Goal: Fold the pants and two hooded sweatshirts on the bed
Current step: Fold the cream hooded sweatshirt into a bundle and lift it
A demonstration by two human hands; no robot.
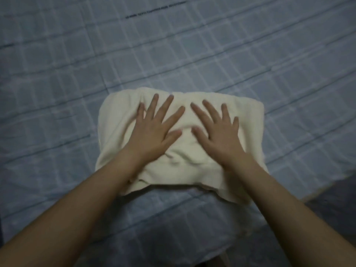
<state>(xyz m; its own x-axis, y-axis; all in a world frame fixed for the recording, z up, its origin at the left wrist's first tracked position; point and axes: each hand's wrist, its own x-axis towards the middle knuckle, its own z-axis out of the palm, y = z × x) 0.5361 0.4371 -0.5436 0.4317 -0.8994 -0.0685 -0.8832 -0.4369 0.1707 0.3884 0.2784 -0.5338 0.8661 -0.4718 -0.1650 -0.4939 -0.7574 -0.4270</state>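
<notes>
A cream-coloured sweatshirt [115, 120] lies folded into a compact rectangle on the bed [250, 54], near its front edge. My left hand [154, 130] rests flat on the left half of the bundle, fingers spread. My right hand [217, 132] lies flat on the right half, fingers also spread. Neither hand grips any cloth; both palms press down on top. The pants and the other sweatshirt are not in view.
The bed is covered with a blue-grey checked sheet that stretches far back and to both sides. Its front right edge [308, 195] drops off to a dark floor [335, 209] at the lower right.
</notes>
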